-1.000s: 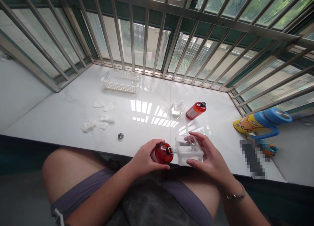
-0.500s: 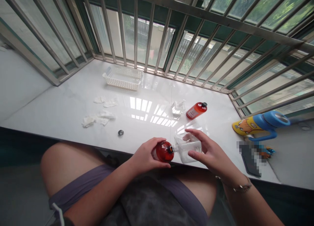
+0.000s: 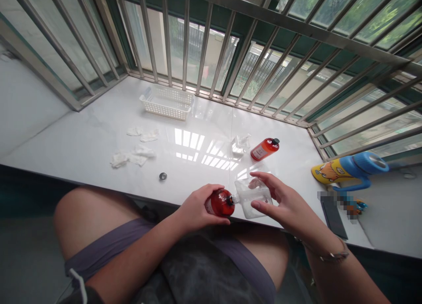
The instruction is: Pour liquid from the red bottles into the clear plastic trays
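My left hand (image 3: 201, 209) is wrapped round a red bottle (image 3: 221, 203) near the front edge of the counter. The bottle leans to the right, and its dark opening meets the neck of a clear, square-sided bottle (image 3: 252, 198). My right hand (image 3: 280, 200) holds that clear bottle from the right, thumb on the near side and fingers on the far side. The clear bottle lies tilted with its neck to the left. Whether any liquid passes between the two necks I cannot tell. A small dark round cap (image 3: 162, 176) rests on the counter to the left.
A second red bottle (image 3: 264, 149) with a black cap lies beside a small clear container (image 3: 240, 144). White crumpled tissues (image 3: 132, 156) and a white basket (image 3: 167, 105) are further left. At right are a yellow-blue flask (image 3: 349, 167) and a dark phone (image 3: 333, 216). Window bars (image 3: 211, 53) rise behind.
Both hands keep their grips, and the two bottles stay neck to neck with hardly any movement. The view has shifted very slightly.
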### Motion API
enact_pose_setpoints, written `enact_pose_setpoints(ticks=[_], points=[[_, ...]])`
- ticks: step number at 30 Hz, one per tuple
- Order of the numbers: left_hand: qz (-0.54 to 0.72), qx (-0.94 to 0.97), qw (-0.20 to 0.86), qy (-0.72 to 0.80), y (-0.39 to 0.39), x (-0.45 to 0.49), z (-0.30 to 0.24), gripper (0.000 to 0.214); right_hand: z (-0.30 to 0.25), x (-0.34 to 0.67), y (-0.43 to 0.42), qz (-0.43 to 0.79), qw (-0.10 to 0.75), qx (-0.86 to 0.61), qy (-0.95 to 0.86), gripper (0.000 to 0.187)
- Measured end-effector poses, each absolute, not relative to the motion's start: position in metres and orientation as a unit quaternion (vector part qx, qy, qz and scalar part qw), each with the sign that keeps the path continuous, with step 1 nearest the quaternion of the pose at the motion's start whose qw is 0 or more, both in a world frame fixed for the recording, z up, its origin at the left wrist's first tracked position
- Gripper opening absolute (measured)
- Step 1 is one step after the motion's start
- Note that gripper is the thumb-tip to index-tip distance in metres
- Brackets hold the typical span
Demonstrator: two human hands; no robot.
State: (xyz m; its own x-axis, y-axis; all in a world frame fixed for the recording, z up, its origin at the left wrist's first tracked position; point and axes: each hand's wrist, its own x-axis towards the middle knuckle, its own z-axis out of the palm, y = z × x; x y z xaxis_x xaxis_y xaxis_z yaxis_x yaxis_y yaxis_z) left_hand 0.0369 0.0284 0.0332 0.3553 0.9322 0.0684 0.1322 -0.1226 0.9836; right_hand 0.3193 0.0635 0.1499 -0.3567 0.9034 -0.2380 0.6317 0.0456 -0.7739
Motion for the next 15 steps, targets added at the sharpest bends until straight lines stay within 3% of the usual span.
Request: enact_pose_setpoints(ticks=[15], points=[[0.392,0.642,0.515,0.41,0.0286,0.0381,0.0312,0.091,0.154,0.3174,0.0597,0.416,0.159,-0.555,-0.702,0.072]])
